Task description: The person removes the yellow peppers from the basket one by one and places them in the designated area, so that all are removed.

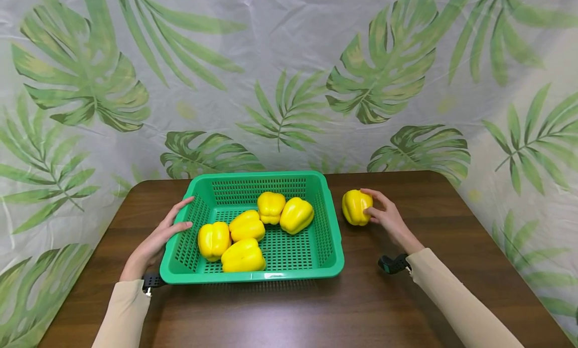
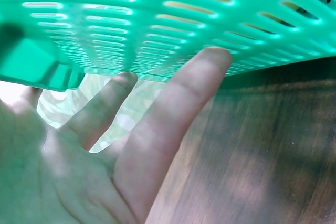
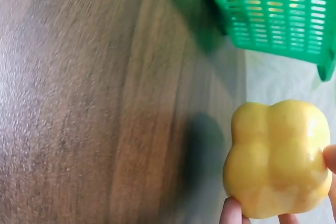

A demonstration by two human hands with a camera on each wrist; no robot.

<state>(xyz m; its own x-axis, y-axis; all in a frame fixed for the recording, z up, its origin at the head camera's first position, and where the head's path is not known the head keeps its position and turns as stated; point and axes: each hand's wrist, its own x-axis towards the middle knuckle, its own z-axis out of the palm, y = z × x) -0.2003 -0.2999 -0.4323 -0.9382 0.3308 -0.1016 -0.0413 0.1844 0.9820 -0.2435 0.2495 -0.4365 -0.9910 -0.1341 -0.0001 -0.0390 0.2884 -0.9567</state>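
A yellow bell pepper [image 1: 356, 207] is held in my right hand [image 1: 389, 218], to the right of a green plastic basket [image 1: 334, 242]. The right wrist view shows the pepper's lobed end [image 3: 278, 156] with fingertips at its lower edge and right side. A dark shadow falls on the table beside it. My left hand [image 1: 155, 240] grips the basket's left side, its thumb and a finger over the rim. Seen from the left wrist, other fingers [image 2: 173, 108] lie nearly straight against the slotted outer wall. Several yellow bell peppers [image 1: 246, 225] lie inside the basket.
Basket and hands are over a dark brown wooden table [image 1: 280, 313] with rounded far corners. Behind it hangs a pale cloth [image 1: 289, 62] printed with green leaves. Each wrist wears a black strap, the right one [image 1: 393, 263] beside the sleeve's cuff.
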